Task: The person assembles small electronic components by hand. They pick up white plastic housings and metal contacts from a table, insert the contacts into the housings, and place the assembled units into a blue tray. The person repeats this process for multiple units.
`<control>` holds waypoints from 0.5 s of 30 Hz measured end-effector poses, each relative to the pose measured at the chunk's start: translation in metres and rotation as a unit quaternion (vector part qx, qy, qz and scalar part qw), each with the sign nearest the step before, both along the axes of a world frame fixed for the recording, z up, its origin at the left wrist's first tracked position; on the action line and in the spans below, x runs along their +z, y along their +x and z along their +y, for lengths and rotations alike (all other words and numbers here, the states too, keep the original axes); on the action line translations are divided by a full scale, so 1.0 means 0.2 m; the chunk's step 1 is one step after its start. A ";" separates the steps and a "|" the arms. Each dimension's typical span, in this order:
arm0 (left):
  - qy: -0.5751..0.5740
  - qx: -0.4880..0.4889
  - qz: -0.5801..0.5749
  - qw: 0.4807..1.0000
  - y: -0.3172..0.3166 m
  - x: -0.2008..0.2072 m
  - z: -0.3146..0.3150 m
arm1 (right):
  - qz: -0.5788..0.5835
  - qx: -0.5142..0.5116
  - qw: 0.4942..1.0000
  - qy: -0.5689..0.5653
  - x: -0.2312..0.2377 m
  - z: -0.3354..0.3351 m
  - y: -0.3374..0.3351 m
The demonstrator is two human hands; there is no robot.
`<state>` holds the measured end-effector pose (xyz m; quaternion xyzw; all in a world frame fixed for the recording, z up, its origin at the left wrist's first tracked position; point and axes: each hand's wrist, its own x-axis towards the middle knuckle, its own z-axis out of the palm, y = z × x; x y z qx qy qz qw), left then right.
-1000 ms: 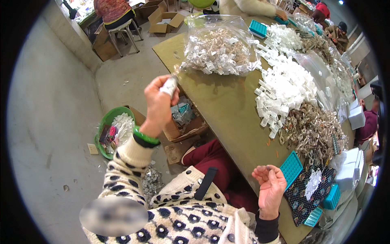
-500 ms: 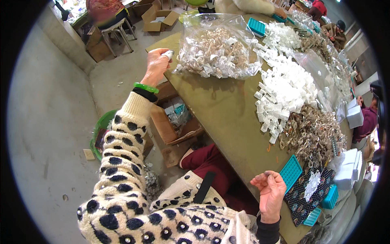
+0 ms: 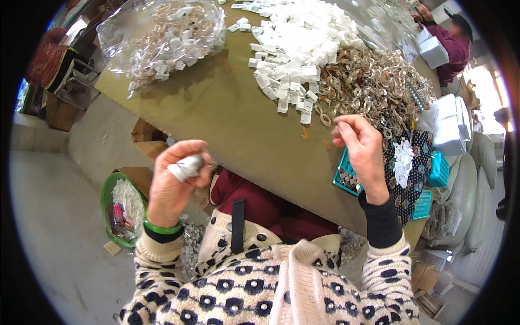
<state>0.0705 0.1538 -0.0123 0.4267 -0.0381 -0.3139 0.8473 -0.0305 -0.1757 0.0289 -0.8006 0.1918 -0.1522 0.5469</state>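
My left hand (image 3: 181, 179) is curled beside the table's near edge. A small white, rounded piece (image 3: 187, 167) with a dark end shows at its fingers; whether it is held or wrapped round a finger I cannot tell. My right hand (image 3: 360, 149) hovers over the table with thumb and index finger pinched together; anything between them is too small to make out. It is nearest to a heap of beige and clear looped pieces (image 3: 374, 89). Partly under that hand lies a teal tray (image 3: 341, 165) with small round metallic pieces (image 3: 348, 180).
White rectangular plastic pieces (image 3: 298, 40) are heaped at the table's (image 3: 227, 119) far middle. A clear bag of mixed pieces (image 3: 173, 40) stands far left. To the right are a dark patterned cloth (image 3: 414, 168) and white blocks (image 3: 449, 124). A green basin (image 3: 105, 211) sits on the floor; another person (image 3: 452, 51) sits far right.
The view has turned. My left hand has come back from beside the clear bag to the table's near edge. My right hand has moved up toward the looped pieces, its fingers now pinched.
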 end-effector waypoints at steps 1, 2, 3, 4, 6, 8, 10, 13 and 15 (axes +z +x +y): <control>-0.041 -0.026 0.008 0.999 -0.02 -0.01 -0.06 | 0.014 0.011 0.997 -0.071 -0.01 -0.01 0.04; -0.044 -0.043 0.026 0.998 -0.04 -0.02 -0.12 | 0.028 0.024 0.989 -0.141 -0.02 -0.02 0.07; -0.033 -0.054 0.034 0.997 -0.06 -0.02 -0.17 | -0.005 0.025 0.981 -0.194 -0.04 -0.02 0.11; -0.020 -0.063 0.042 0.997 -0.08 -0.02 -0.21 | -0.019 0.035 0.972 -0.233 -0.05 -0.03 0.14; -0.073 -0.089 0.040 0.992 -0.10 -0.02 -0.29 | -0.065 0.058 0.950 -0.299 -0.08 -0.03 0.19; -0.065 -0.097 0.051 0.992 -0.10 0.00 -0.35 | -0.071 0.071 0.934 -0.343 -0.10 -0.04 0.22; -0.056 -0.104 0.065 0.991 -0.10 0.01 -0.40 | -0.083 0.074 0.914 -0.390 -0.12 -0.05 0.25; -0.040 -0.118 0.088 0.988 -0.10 0.03 -0.47 | -0.091 0.065 0.883 -0.455 -0.15 -0.07 0.33; -0.030 -0.130 0.096 0.986 -0.10 0.04 -0.51 | -0.061 0.076 0.850 -0.517 -0.18 -0.08 0.37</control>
